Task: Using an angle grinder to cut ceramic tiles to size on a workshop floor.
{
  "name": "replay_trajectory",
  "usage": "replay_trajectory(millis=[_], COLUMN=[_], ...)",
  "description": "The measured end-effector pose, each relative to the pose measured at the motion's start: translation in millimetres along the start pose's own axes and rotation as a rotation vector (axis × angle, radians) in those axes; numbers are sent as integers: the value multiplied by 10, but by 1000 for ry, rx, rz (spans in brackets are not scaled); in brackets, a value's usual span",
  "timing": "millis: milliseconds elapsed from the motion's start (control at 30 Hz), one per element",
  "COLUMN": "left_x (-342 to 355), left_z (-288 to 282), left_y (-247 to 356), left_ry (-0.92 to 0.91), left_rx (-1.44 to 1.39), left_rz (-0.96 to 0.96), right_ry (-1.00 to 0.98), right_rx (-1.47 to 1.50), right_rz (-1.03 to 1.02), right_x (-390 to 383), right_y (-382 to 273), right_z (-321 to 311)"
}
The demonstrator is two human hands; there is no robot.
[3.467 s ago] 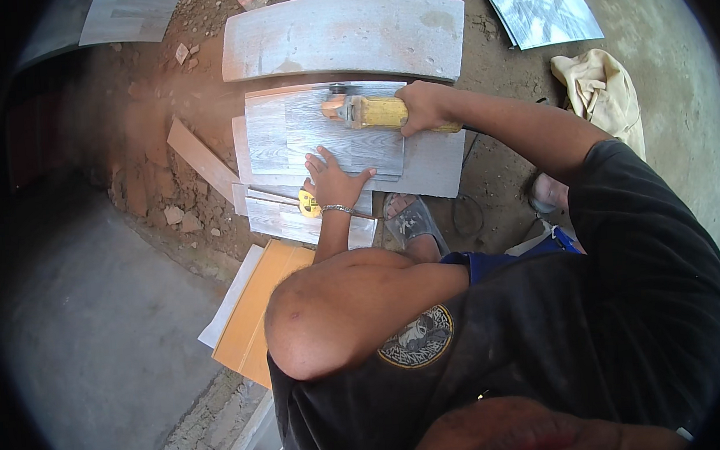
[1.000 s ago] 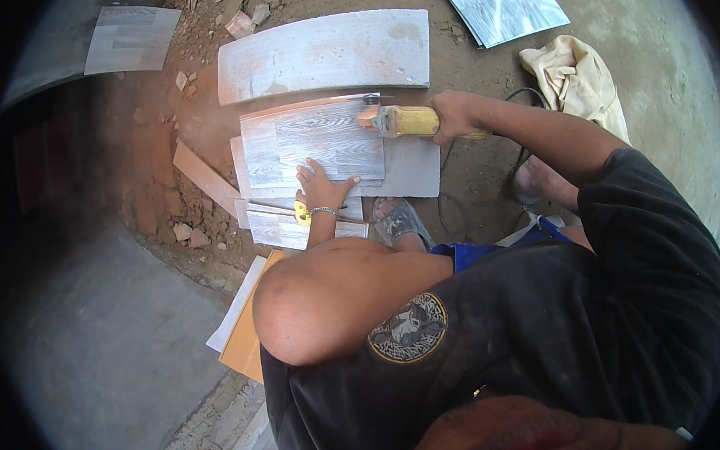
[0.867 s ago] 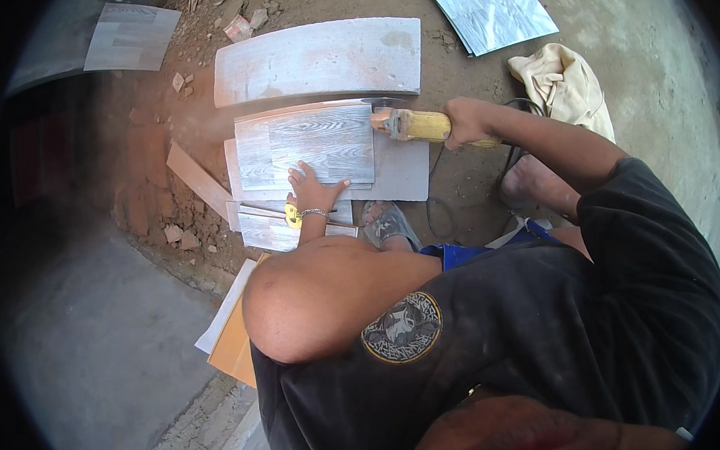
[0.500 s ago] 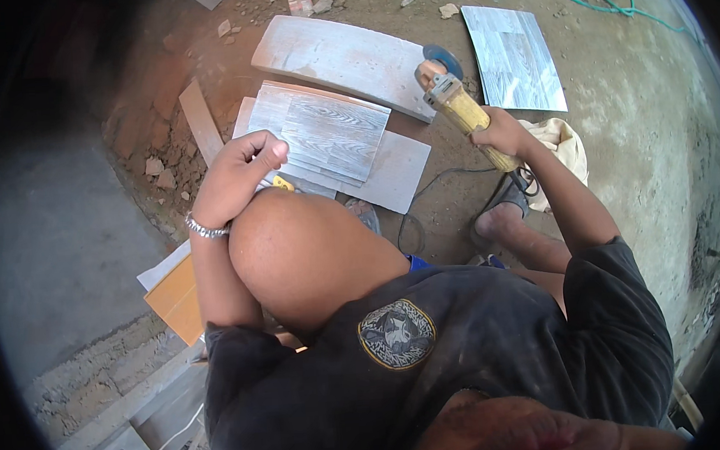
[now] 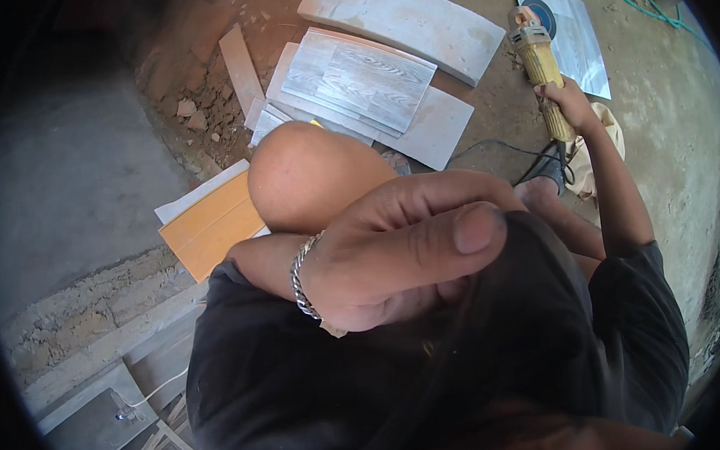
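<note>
Grasping the grinder (image 5: 541, 65), the right hand (image 5: 568, 103) has swung outward — left hand (image 5: 403, 251) raised, grip unclear.

Your brown earthen ground (image 5: 497, 111) bears a long pale-grey slab (image 5: 401, 23); beside it, a flat grey panel (image 5: 443, 119) carries rectangular wood-grain tiles (image 5: 372, 77).

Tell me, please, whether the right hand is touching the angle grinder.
Touching: the head view shows the right hand gripping the angle grinder by its body.

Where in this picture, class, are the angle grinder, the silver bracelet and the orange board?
Angle grinder (image 5: 541, 64): head view, on its yellow body.
Silver bracelet (image 5: 297, 281): head view, on its chain links.
Orange board (image 5: 213, 221): head view, on its broad face.
</note>
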State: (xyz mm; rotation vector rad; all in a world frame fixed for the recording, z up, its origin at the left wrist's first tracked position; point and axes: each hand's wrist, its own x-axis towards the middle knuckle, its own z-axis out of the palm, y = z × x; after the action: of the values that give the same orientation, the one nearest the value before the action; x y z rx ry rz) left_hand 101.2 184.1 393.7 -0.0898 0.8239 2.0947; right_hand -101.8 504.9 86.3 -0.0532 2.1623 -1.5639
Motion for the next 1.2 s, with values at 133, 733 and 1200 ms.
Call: replay_trajectory(millis=[133, 733, 1200], left_x=[62, 309, -127], left_z=[232, -441, -629], left_y=[-32, -354, -291], left_ry=[129, -7, 9], left_rx=[-304, 92, 1125], left_rz=[27, 454, 937], right_ry=[-54, -43, -53], right_rx=[43, -44, -90], right_rz=[46, 117, 119], right_x=[86, 98, 294], right_y=[249, 333, 244], right_z=[242, 480, 451])
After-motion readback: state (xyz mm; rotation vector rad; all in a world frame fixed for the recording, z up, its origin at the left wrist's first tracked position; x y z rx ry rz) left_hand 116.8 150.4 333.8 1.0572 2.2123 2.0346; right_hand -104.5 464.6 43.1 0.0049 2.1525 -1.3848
